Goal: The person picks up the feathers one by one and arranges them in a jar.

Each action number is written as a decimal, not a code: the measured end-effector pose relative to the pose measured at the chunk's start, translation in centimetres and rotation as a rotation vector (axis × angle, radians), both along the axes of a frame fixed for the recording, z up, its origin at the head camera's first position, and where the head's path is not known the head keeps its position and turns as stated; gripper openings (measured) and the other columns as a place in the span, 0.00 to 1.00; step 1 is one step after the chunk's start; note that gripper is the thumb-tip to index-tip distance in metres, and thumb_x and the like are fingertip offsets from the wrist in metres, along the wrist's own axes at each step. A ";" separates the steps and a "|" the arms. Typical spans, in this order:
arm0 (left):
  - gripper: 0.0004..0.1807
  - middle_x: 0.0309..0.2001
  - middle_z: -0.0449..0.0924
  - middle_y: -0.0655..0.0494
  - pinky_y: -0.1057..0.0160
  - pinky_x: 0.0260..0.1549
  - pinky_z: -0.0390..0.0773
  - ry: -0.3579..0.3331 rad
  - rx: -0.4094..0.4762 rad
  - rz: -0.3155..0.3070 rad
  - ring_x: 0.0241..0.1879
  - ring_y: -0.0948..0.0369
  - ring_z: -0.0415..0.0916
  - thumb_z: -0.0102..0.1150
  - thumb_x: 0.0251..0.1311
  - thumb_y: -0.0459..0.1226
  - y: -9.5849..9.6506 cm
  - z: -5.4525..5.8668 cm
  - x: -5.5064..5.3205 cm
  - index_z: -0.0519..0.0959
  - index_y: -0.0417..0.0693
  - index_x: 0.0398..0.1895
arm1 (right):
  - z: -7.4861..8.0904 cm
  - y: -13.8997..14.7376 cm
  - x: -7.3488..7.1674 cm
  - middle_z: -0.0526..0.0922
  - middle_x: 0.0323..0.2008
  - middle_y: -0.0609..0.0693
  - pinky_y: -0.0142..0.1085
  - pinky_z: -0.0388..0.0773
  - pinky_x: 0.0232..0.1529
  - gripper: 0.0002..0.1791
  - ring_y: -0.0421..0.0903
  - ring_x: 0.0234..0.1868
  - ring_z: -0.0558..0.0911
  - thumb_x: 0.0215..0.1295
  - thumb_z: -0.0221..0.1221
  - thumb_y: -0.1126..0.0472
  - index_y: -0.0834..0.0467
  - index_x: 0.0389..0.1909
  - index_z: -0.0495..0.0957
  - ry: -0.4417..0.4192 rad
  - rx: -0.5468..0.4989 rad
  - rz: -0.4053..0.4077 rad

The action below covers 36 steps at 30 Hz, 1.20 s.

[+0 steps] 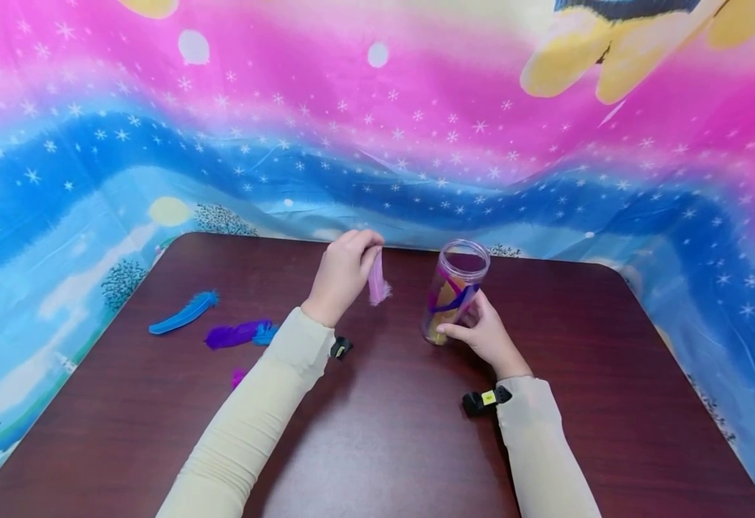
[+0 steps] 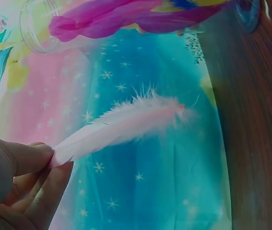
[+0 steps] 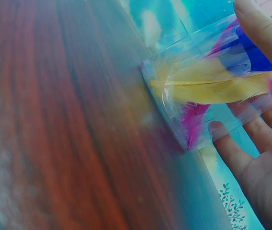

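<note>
A pale pink feather (image 2: pixel 121 122) is pinched by one end between the thumb and fingers of my left hand (image 1: pixel 347 273). In the head view it hangs downward above the table, left of a clear jar (image 1: pixel 466 257). My right hand (image 1: pixel 486 334) holds that jar low on its side, thumb in front and fingers round the far side. The jar stands upright on the table with its mouth uncovered. Inside it are a yellow feather (image 3: pixel 212 86), magenta feathers (image 3: pixel 193 120) and a dark blue one (image 3: pixel 260 45).
On the table's left lie a blue feather (image 1: pixel 186 313), a purple feather (image 1: pixel 237 333), a smaller blue piece (image 1: pixel 265 333) and a magenta bit (image 1: pixel 238 378) partly behind my left sleeve. A printed cloth (image 1: pixel 325 151) hangs behind the brown table (image 1: pixel 383 446).
</note>
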<state>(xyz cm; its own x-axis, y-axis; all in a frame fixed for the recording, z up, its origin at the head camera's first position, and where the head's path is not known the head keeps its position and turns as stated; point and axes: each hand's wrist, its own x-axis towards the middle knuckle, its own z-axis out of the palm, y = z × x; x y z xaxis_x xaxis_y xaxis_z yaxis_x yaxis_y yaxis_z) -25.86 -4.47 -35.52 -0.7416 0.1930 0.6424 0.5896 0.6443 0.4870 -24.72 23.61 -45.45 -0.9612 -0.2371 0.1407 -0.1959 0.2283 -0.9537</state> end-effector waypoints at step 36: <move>0.06 0.40 0.85 0.47 0.61 0.36 0.79 0.195 0.107 -0.014 0.35 0.56 0.77 0.60 0.70 0.30 1.8 3.5 -0.3 0.85 0.39 0.45 | -0.3 0.1 -0.2 0.67 0.71 0.64 0.54 0.61 0.72 0.48 0.62 0.72 0.68 0.59 0.71 0.69 0.56 0.76 0.56 -0.005 -0.006 -0.008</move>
